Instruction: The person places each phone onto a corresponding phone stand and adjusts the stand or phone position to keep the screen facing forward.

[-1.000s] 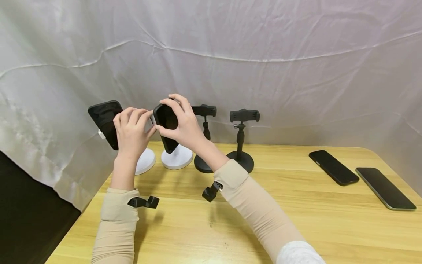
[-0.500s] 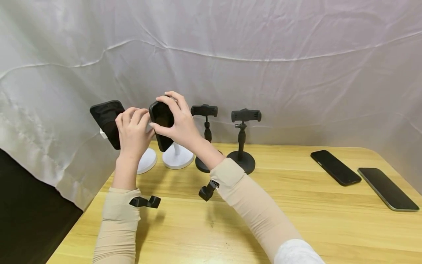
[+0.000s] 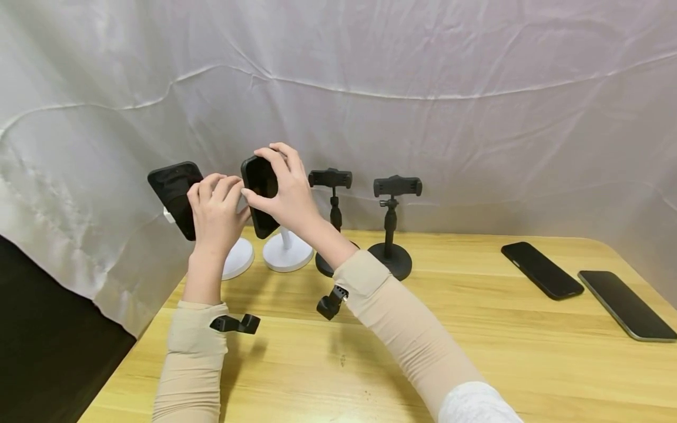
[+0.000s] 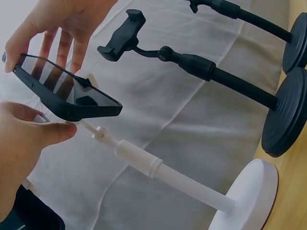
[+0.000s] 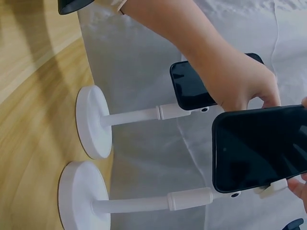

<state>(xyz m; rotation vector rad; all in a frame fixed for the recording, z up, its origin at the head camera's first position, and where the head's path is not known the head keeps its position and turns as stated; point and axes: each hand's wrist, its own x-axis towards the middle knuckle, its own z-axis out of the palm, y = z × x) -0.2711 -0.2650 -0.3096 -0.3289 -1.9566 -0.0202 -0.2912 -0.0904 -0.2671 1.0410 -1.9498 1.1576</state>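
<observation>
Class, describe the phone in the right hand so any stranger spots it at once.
At the left of the wooden table, two white stands rise beside black stands. By the top of the right white stand is a black phone. Of four phones, the right hand grips only this one.

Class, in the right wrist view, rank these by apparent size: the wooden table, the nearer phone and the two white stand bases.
1. Wooden table
2. Nearer phone, cut off at right
3. Lower white base and upper white base, unranked: the lower is cut off and seems nearer the camera
</observation>
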